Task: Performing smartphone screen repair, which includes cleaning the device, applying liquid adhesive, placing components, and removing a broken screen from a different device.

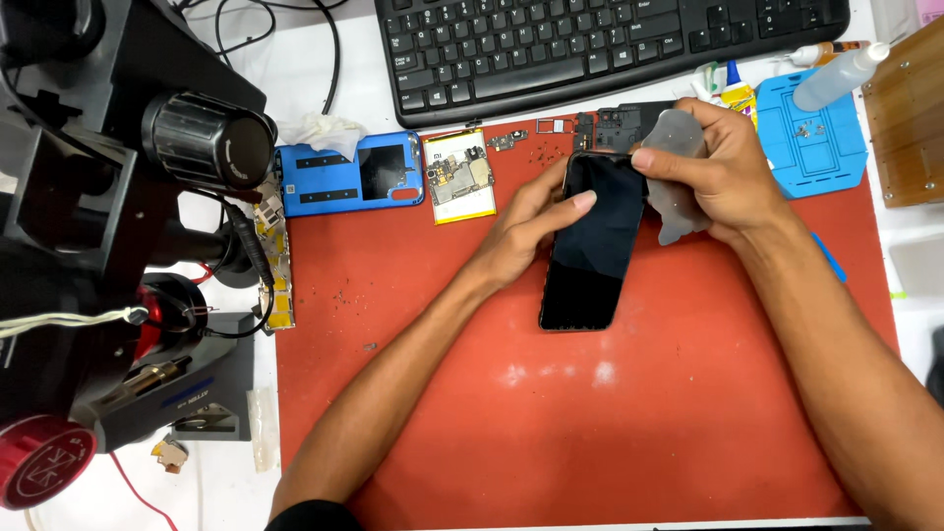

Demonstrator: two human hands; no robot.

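Left hand (526, 221) steadies the phone (593, 241) on the red mat (590, 423), fingers loosely curled at its edge, while right hand (713, 172) pinches a translucent film (678, 182), apparently mid-peel, calling for a slow, even pull.

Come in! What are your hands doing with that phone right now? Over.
Left hand steadies phone on red mat. Right hand pinches a grey film at phone's top edge. Nothing in the way.
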